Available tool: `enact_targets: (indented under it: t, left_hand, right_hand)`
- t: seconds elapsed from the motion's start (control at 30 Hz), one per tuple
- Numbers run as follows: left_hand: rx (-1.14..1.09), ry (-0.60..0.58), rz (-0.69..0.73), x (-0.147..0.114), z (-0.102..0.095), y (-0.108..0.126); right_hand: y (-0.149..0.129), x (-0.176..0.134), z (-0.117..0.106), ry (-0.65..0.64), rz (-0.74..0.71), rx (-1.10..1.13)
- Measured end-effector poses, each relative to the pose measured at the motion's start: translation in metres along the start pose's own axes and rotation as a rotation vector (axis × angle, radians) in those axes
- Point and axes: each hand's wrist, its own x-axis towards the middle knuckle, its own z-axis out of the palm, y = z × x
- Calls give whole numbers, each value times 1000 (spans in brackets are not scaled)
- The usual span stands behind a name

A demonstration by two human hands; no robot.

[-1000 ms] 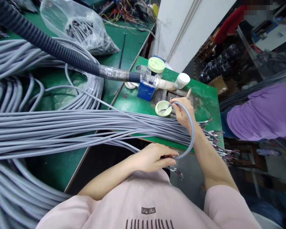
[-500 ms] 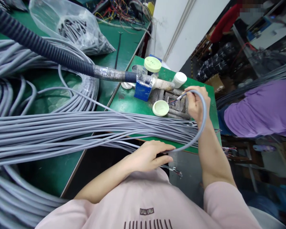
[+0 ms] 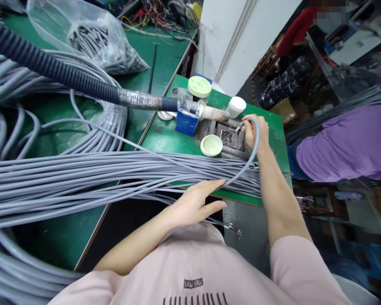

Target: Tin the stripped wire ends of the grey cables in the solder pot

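Head view: the right hand (image 3: 256, 133) pinches a cable (image 3: 256, 147) just behind its wires (image 3: 231, 133), at a pot (image 3: 231, 151); the left hand (image 3: 195, 203), thumb and fingers parted, touches it farther back. The cable looks light and springy, the wires fragile, best held behind them. A bag (image 3: 52, 26) holds grey pieces (image 3: 85, 38); the pot's contents are unclear.

I see grey round cables (image 3: 190, 165) along the near edge of the smaller green worktop (image 3: 161, 142), a pale-green round dish (image 3: 211, 145) just beyond them, and a white plastic tub (image 3: 236, 106) by its far edge; on the larger green table (image 3: 167, 59), a grey cable coil (image 3: 114, 123) lies near the right edge.
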Motion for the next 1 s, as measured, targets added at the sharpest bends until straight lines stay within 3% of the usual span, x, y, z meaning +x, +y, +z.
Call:
enact_targets:
  t: [0.4, 0.53, 0.67, 0.77, 0.87, 1.0]
  left_hand:
    - [-27, -32, -43, 4, 0, -4]
    - [-109, -33, -52, 5, 2, -4]
    - [-333, 11, -111, 9, 9, -7]
    - [-646, 95, -191, 21, 20, -10]
    - [-960, 235, -222, 36, 33, -9]
    - [-1209, 420, -195, 48, 42, -1]
  right_hand:
    - [11, -3, 20, 11, -45, 55]
    - [2, -9, 1, 53, -65, 108]
    - [-34, -36, -42, 193, -55, 253]
    - [-72, -69, -61, 335, 3, 413]
    - [-108, -103, -57, 448, 77, 595]
    - [-141, -147, -38, 520, 240, 762]
